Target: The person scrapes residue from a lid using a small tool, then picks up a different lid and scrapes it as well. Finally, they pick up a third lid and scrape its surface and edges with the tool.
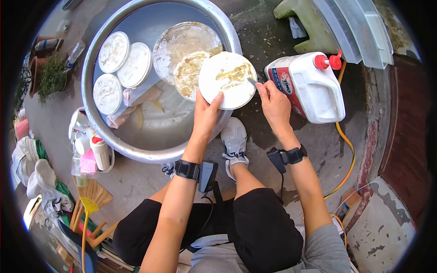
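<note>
My left hand grips the lower left edge of a round white lid, thumb on top. Yellow-brown residue is stuck across the lid's upper middle. In my right hand is a small grey scraper, mostly hidden by my fingers; its tip is at the lid's right edge. Behind the lid, a smaller stained disc and a larger brown-stained disc lie in a big metal basin of murky water. Three white lids sit at the basin's left side.
A white detergent jug with a red pump stands right of my right hand. Beyond it are a green stool and clear plastic crates. A yellow hose runs along the right. Bottles and a broom are at left.
</note>
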`<action>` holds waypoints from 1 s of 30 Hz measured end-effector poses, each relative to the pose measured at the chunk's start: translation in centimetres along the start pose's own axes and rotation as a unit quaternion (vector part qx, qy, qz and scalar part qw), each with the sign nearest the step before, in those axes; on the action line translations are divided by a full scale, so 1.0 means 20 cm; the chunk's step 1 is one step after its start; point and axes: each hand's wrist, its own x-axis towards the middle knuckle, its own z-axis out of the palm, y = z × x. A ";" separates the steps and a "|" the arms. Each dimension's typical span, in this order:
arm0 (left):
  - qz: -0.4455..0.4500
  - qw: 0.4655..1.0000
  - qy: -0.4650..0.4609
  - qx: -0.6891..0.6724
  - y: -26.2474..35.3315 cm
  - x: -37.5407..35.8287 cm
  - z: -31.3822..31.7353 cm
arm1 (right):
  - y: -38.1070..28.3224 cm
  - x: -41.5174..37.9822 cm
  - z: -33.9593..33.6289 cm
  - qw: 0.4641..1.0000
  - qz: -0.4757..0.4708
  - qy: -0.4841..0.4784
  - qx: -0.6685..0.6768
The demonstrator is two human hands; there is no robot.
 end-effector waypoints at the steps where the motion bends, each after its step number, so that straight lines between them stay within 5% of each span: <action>1: 0.010 0.999 -0.003 0.035 0.00 0.01 -0.01 | 0.00 -0.01 0.00 1.000 0.001 0.001 -0.001; 7: 0.012 0.997 -0.002 0.082 0.02 0.03 -0.02 | 0.00 -0.08 0.01 0.998 -0.063 -0.004 0.007; 10: 0.005 0.996 -0.004 0.084 0.02 0.03 -0.03 | 0.01 -0.05 0.01 1.000 0.007 -0.005 -0.012; 15: 0.005 0.998 -0.001 0.066 0.01 0.05 -0.04 | -0.04 -0.13 0.03 0.998 -0.060 -0.033 -0.007; 22: 0.007 0.997 0.000 0.073 0.00 0.05 -0.05 | 0.01 -0.07 0.06 1.000 0.011 -0.004 0.016; 30: 0.004 0.996 0.002 0.093 0.01 0.05 -0.05 | 0.05 -0.13 0.03 1.000 -0.026 -0.003 0.010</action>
